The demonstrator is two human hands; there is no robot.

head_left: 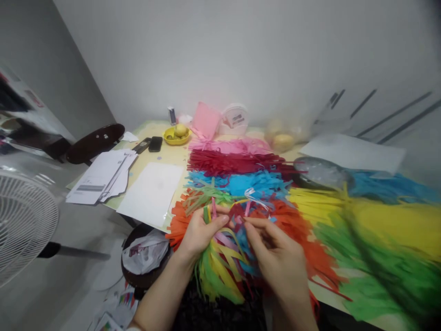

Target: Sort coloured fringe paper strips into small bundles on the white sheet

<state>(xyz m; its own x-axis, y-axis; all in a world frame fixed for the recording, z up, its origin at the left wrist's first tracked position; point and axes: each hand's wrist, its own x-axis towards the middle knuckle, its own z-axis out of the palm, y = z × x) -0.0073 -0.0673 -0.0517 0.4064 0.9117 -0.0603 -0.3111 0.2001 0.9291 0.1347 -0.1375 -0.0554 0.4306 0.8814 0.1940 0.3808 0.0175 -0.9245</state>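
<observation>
Going by a clock face centred on the hands, wall at 12: looks to me like the fiddly step, sorting out the top end of a paper bunch (220, 271) (yellow and green strips, some blue and purple), held between the two hands and hanging toward 6. Left hand (203, 230) has a narrow grip, thumb closed over the top of the bunch. Right hand (277, 257) is narrow too, fingertips pinched at a dark red strip (236, 212), though I can't tell if it's the strip itself or something tucked behind. I'd say the next move calls for a steady left pinch and small fingertip work on the right. For room, 12 is crowded: orange fringe (292, 230) right around the hands, then blue fringe (241, 181) behind. Yellow fringe (310, 202) sits around 2, green fringe (372, 280) about 4. Easiest space is 10, where just a flat white sheet (151, 193) lies on the tabletop (172, 155). Watch the edge at 9 to 10 tho, the paper stack (99, 179) pokes out past it.
</observation>
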